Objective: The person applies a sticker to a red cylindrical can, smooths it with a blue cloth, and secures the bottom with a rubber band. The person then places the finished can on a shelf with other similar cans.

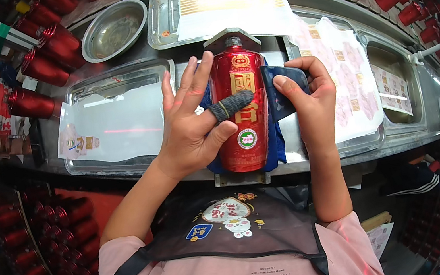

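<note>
A glossy red bottle [242,151] with gold characters and a small round green-and-white sticker lies in a holder lined with blue cloth [274,160]. Its neck points away from me, toward a grey end plate [251,40]. My left hand [189,125] rests over the bottle with its fingers spread; the index finger wears a dark knitted finger cover [229,107] and touches the bottle's front. Pinched between the thumb and fingers of my right hand [311,94] is a dark flat scraper [282,107], held against the bottle's right side.
On the left, a metal tray [109,89] holds a white sheet with a few decals; behind it stands a round metal bowl [115,32]. Gold-striped sheets [231,6] lie in a far tray. Decal sheets [336,73] and a sink [417,106] are to the right. Red bottles [45,67] line the counter's back.
</note>
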Action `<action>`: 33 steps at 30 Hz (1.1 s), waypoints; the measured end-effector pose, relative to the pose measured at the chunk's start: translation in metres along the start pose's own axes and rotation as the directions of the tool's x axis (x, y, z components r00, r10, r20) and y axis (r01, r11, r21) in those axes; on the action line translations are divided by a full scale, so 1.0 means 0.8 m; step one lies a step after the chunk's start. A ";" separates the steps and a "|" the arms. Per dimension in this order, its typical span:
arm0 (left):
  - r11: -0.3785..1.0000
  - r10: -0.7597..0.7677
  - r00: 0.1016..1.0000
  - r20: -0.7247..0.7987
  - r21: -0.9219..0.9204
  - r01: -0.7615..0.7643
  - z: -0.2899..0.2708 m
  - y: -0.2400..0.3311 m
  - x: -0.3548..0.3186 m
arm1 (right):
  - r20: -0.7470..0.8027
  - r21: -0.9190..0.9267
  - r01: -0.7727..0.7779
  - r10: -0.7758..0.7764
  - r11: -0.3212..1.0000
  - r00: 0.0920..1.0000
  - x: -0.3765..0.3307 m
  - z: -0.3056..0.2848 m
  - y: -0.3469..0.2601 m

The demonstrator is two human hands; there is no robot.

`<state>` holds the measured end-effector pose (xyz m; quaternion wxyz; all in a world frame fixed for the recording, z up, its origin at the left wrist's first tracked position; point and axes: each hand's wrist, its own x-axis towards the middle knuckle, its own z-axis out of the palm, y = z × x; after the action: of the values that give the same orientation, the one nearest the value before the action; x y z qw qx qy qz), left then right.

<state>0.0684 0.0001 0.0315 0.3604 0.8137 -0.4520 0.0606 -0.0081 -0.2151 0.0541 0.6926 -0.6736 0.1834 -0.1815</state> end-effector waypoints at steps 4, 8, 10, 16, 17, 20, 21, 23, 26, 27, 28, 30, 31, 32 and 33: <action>0.994 0.075 0.997 0.022 0.078 -0.077 0.002 0.010 0.021 | -0.018 0.186 -0.087 0.092 0.979 0.996 0.007 -0.017 0.016; 0.988 0.096 0.994 0.047 0.114 -0.101 0.007 0.011 0.028 | 0.052 0.326 -0.193 0.187 0.925 0.981 0.006 -0.024 0.017; 0.995 0.079 0.997 0.020 0.057 -0.081 0.009 0.012 0.028 | 0.043 0.360 -0.200 0.197 0.911 0.979 0.007 -0.034 0.030; 0.520 -0.564 0.824 -0.055 -0.799 0.303 0.020 0.020 0.030 | 0.072 0.098 -0.191 0.185 0.977 0.980 -0.009 -0.011 0.020; 0.295 -0.647 0.758 0.084 -0.889 0.350 0.015 0.025 0.038 | 0.076 0.049 -0.136 0.132 0.989 0.988 -0.008 -0.006 0.028; 0.044 -0.721 0.635 0.277 -0.896 0.441 0.011 0.030 0.059 | 0.087 0.029 -0.075 0.072 0.997 0.994 -0.003 0.005 0.026; 0.060 -0.712 0.644 0.278 -0.891 0.451 0.017 0.033 0.064 | 0.102 0.025 -0.080 0.078 0.996 0.992 -0.002 0.007 0.022; 0.085 -0.699 0.661 0.273 -0.886 0.456 0.020 0.034 0.070 | 0.124 0.021 -0.095 0.092 0.995 0.988 -0.001 0.011 0.016; 0.102 -0.688 0.678 0.260 -0.890 0.444 0.023 0.030 0.071 | 0.137 0.009 -0.106 0.104 0.994 0.985 -0.002 0.017 0.016; 0.100 -0.688 0.679 0.257 -0.893 0.439 0.023 0.029 0.071 | 0.140 0.000 -0.093 0.093 0.996 0.986 -0.001 0.018 0.018; 0.099 -0.689 0.680 0.253 -0.896 0.433 0.023 0.027 0.069 | 0.143 0.005 -0.084 0.083 0.996 0.986 0.000 0.019 0.021; 0.086 -0.684 0.684 0.254 -0.903 0.422 0.025 0.028 0.069 | 0.145 0.017 -0.079 0.076 0.997 0.987 0.002 0.019 0.024; 0.083 -0.679 0.689 0.253 -0.906 0.415 0.025 0.028 0.071 | 0.143 0.022 -0.083 0.079 0.996 0.987 0.002 0.017 0.024; 0.057 -0.673 0.679 0.293 -0.895 0.443 0.022 0.027 0.071 | 0.142 0.032 -0.099 0.093 0.995 0.986 0.004 0.017 0.021; 0.016 -0.680 0.664 0.311 -0.899 0.438 0.020 0.025 0.070 | 0.141 0.045 -0.115 0.108 0.992 0.984 0.006 0.017 0.020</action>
<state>0.0820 -0.0558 0.0539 0.7965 0.5376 0.0064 -0.2767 0.0028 -0.2050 0.0381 0.7302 -0.6548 0.1674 -0.1002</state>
